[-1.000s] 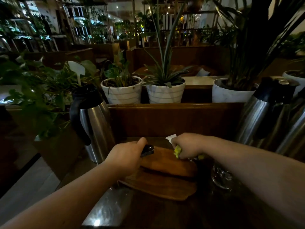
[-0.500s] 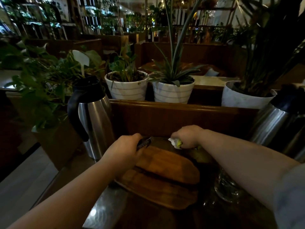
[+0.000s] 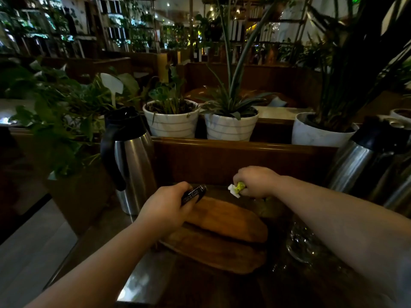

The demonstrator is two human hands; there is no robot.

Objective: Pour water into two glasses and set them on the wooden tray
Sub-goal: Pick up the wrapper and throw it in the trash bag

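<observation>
The left hand [image 3: 165,208] has its grip curled tight around a small dark object [image 3: 193,194] whose end sticks out past the thumb, above the 10 o'clock edge of the upper of two stacked wooden trays [image 3: 224,221]. The right hand [image 3: 255,181], at the trays' 1 o'clock, is balled shut on a yellow-green and white scrap [image 3: 236,188]. A glass [image 3: 300,243] stands on the table [image 3: 222,290] at the trays' 3 o'clock, partly under the right forearm. A steel jug [image 3: 131,161] stands at 10 o'clock, another jug [image 3: 367,156] at 2 o'clock.
</observation>
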